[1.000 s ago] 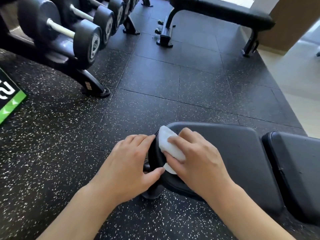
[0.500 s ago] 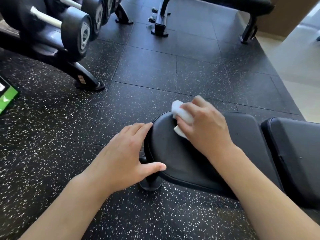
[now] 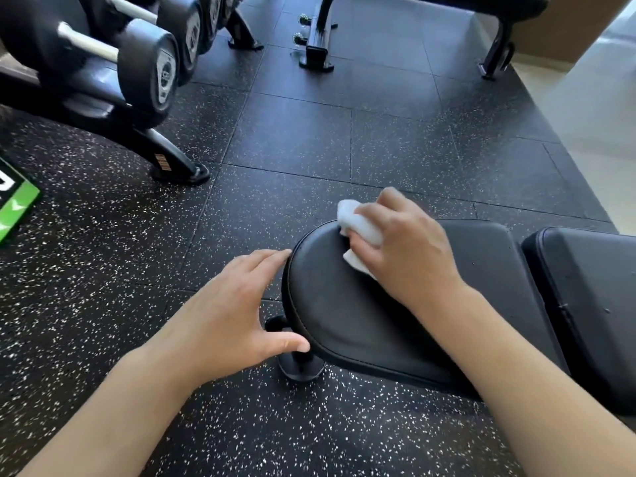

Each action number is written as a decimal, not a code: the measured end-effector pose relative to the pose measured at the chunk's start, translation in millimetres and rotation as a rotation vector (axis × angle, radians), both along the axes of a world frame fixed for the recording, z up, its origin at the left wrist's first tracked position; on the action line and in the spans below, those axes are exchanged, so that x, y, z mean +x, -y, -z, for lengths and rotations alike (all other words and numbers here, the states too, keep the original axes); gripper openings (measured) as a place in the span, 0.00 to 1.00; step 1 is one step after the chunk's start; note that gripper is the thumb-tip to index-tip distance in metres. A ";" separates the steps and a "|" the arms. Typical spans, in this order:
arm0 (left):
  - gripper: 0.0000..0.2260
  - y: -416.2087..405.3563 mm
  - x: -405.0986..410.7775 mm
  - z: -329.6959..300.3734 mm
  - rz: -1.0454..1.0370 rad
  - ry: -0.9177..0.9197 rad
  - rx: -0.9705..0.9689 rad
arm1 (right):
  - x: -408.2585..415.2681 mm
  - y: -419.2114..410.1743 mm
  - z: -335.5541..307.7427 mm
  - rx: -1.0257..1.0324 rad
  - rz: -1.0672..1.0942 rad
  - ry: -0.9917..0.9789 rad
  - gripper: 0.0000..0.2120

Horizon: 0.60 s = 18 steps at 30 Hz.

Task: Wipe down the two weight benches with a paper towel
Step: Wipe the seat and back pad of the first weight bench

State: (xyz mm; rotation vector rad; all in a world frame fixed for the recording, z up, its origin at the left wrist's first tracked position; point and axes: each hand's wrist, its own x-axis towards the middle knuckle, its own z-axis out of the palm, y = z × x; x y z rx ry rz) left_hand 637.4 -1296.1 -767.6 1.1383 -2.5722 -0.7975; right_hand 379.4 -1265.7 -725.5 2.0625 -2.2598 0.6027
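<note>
A black padded weight bench (image 3: pixel 344 315) lies close in front of me, its rounded seat end pointing left and a second pad (image 3: pixel 585 287) continuing to the right. My right hand (image 3: pixel 406 249) holds a crumpled white paper towel (image 3: pixel 358 225) against the far top edge of the seat end. My left hand (image 3: pixel 227 315) rests with straight fingers against the seat's left rim, thumb near the lower edge. A second black bench (image 3: pixel 430 5) stands at the far top of the view, only its underside and legs showing.
A dumbbell rack (image 3: pixel 113 98) with several black dumbbells (image 3: pixel 151 74) stands at the left, its foot reaching toward the middle floor. A green and black sign (image 3: pixel 17 208) lies at the left edge. Black speckled rubber flooring (image 3: pixel 309 142) spreads between the benches; pale flooring (image 3: pixel 602 115) begins at the right.
My right hand has slid the paper towel from the near left rim of the seat up to its far edge. My left hand stays on the left rim.
</note>
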 end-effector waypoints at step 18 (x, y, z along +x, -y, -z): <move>0.58 -5.0 -8.3 0.1 -0.021 -0.035 0.105 | 31.1 -40.4 6.1 -0.009 -0.207 0.036 0.09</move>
